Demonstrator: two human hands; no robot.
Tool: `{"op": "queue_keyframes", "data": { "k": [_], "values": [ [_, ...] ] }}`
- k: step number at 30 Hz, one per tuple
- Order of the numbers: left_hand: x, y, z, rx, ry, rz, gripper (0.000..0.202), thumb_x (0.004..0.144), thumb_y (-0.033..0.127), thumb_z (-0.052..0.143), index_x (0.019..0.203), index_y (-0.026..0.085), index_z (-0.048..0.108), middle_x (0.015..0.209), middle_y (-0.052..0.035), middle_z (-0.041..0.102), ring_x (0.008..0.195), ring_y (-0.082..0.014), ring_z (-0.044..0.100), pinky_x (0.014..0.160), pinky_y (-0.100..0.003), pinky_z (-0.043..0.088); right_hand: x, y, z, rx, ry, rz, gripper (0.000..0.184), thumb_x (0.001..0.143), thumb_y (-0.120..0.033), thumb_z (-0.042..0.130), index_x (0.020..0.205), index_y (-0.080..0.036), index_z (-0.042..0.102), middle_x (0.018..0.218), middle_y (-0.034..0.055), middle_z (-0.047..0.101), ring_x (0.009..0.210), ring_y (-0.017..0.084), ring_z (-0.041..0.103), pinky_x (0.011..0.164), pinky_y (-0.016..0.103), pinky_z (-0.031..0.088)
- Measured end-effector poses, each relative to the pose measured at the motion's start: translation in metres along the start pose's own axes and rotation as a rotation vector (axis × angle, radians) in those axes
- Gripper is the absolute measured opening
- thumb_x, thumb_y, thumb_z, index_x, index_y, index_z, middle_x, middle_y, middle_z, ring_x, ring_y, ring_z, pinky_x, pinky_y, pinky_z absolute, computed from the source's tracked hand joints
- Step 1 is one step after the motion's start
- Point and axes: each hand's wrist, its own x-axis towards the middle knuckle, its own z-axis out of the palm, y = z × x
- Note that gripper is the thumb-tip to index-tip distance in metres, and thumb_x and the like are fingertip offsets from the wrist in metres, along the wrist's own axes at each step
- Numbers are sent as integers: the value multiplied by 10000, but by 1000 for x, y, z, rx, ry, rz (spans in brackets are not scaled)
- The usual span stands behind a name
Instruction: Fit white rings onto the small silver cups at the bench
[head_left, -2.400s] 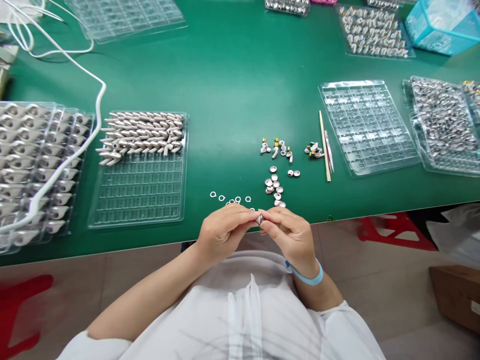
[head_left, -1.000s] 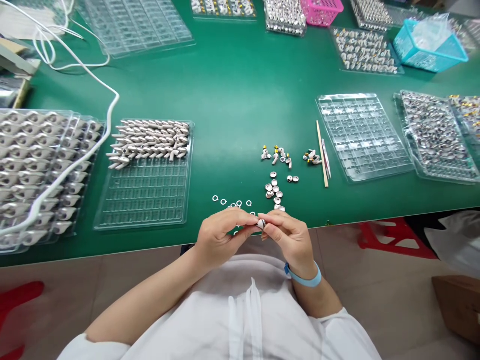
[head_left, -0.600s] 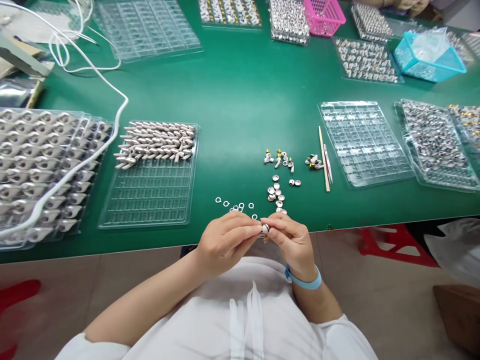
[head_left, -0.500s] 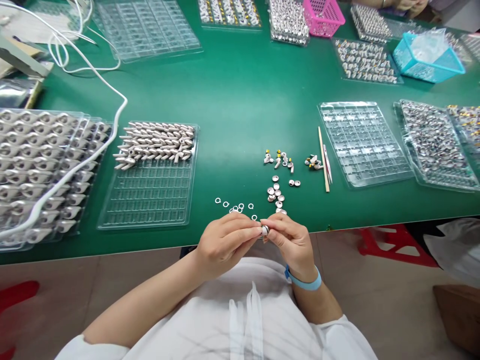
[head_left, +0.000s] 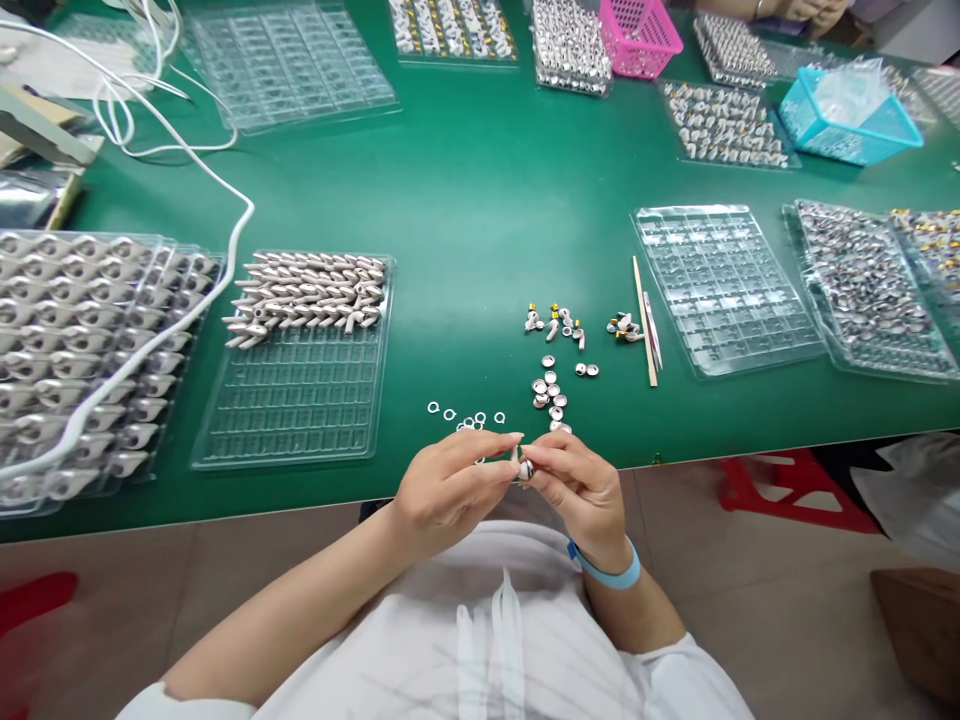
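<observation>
Along the left edge of the tabletop [head_left: 465, 200], a stack of trays [head_left: 180, 262] filled with grey earbud housings is sitting under one white cable [head_left: 225, 270]. Beside it, one clear tray [head_left: 292, 410] is carrying rows of grey earbud stems in its far part only. By the near edge, at least five white rings [head_left: 449, 413] are lying loose. Over that edge the left hand [head_left: 442, 490] and the right hand [head_left: 581, 490] are meeting, the fingers of both pinching together on one small round part [head_left: 526, 468]. Just beyond, about nine silver caps [head_left: 550, 385] are lying clustered. Two little groups of earbud pieces [head_left: 555, 322] are lying farther in. Rightward, one wooden stick [head_left: 643, 320] and one pair of tweezers [head_left: 652, 330] are lying side by side against one empty clear tray [head_left: 724, 290]. Toward the far right corner, one pink basket [head_left: 637, 45] and one blue basket [head_left: 855, 140] are standing.
</observation>
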Motion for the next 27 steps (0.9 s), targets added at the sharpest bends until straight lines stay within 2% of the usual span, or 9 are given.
{"op": "queue_keyframes", "data": {
  "k": [5,8,17,22,27],
  "values": [
    [1,1,2,-58,-12,-110,193,868,42,626,1013,166,658,996,-86,767,920,-156,738,785,-244,605,2,-3,1,-44,19,12,286,888,-143,654,1124,-289,725,965,47,673,826,156,642,695,287,551],
    [5,2,2,-117,-25,-156,185,866,48,638,995,175,678,965,-62,776,900,-150,743,788,-240,609,2,-3,1,-66,31,6,266,884,-145,655,1106,-272,730,939,52,681,847,166,631,718,296,546],
    [6,0,0,-196,-97,-353,49,856,138,695,903,151,700,973,-92,779,923,-188,748,834,-279,617,2,-1,1,-88,18,-36,315,881,-125,647,1137,-290,726,933,49,687,849,168,631,695,290,530],
    [10,1,-1,-416,-109,-458,56,854,157,704,902,132,692,924,-93,771,780,-150,748,697,-213,627,3,-4,-1,-102,-12,-60,350,878,-109,639,1159,-302,716,937,40,686,829,155,626,699,283,522],
    [14,-2,-3,-409,-108,-436,93,789,201,783,823,141,720,792,-68,753,723,-148,720,665,-221,610,2,-4,-4,-124,-43,-64,359,870,-94,642,1157,-296,718,922,37,684,827,152,623,712,283,518]
  ]
}}
